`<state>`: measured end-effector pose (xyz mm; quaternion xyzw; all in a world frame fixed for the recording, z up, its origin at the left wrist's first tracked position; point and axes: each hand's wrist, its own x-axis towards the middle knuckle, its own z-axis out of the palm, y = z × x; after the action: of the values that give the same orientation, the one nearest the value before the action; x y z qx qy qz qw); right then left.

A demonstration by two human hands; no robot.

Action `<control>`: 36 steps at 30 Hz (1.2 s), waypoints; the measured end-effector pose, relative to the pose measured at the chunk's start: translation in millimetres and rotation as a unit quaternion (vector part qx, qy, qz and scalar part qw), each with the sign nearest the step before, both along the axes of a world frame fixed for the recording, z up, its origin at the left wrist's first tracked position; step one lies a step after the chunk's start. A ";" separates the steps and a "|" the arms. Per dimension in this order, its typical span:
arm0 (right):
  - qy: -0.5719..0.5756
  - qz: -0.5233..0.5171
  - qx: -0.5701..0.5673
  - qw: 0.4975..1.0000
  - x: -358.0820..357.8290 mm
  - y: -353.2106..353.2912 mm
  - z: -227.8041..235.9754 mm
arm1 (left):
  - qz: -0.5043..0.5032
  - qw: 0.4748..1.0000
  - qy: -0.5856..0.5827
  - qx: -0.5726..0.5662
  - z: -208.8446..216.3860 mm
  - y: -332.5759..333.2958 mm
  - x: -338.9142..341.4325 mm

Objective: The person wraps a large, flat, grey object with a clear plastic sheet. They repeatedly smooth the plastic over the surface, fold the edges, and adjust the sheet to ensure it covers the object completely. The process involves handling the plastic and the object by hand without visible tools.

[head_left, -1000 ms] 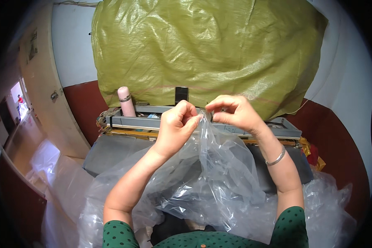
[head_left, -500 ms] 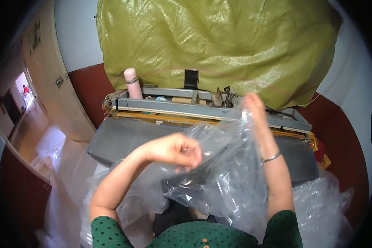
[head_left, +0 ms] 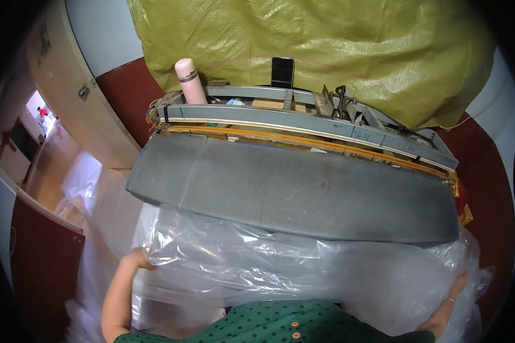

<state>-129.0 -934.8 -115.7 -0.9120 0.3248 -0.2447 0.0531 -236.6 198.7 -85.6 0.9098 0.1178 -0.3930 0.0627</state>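
A wide sheet of clear plastic film (head_left: 252,257) is spread across my lap, wrinkled and shiny. My left hand (head_left: 138,260) is closed on its left edge, with the fingers partly behind the film. Far to the right, my right hand (head_left: 459,281) grips the opposite edge; its fingertips are only partly visible. The film's far edge lies against the front of a long grey padded surface (head_left: 303,188). Behind that padding runs a grey metal frame (head_left: 257,117) with orange-yellow strips (head_left: 269,139) along it.
A pink bottle (head_left: 190,83) stands on the frame's left end, near a dark metal clamp (head_left: 340,103). Yellow-green sheeting (head_left: 326,40) hangs behind. More loose plastic (head_left: 106,217) lies at the left, by an open door (head_left: 68,86). A person in red (head_left: 42,112) appears far beyond the doorway.
My hands have moved down and far apart. The film, earlier bunched up and raised by my right hand, is now stretched between both. The grey padding has come into full view.
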 end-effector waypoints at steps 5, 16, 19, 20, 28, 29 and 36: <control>0.257 0.211 0.014 0.943 -14.2 -23.0 55.9 | 0.093 0.994 -0.043 0.048 72.9 141.3 44.9; -0.137 0.117 0.012 0.984 206.7 17.6 20.0 | 0.215 0.768 -0.601 0.050 60.1 88.5 269.8; 0.033 0.021 -0.084 0.996 247.9 155.7 1.8 | 0.140 0.825 -0.547 0.017 -3.3 95.9 242.6; 0.027 -0.021 -0.072 0.997 229.9 166.1 15.9 | 0.129 0.837 -0.527 0.071 -12.9 74.2 258.9; -0.017 -0.119 -0.081 0.989 193.7 124.7 22.4 | 0.194 0.799 -0.547 0.155 -18.0 78.3 294.1; -0.043 -0.093 -0.085 0.991 187.7 127.9 21.5 | 0.190 0.786 -0.569 0.150 -2.1 53.0 298.4; -0.084 -0.054 -0.089 0.991 201.5 139.9 22.9 | 0.132 0.725 -0.539 -0.408 70.8 -200.3 320.4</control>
<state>72.5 -794.9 -92.8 -0.8706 0.3451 -0.3504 -0.0146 83.9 -1.6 -14.8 0.8300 0.0114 0.1658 0.5323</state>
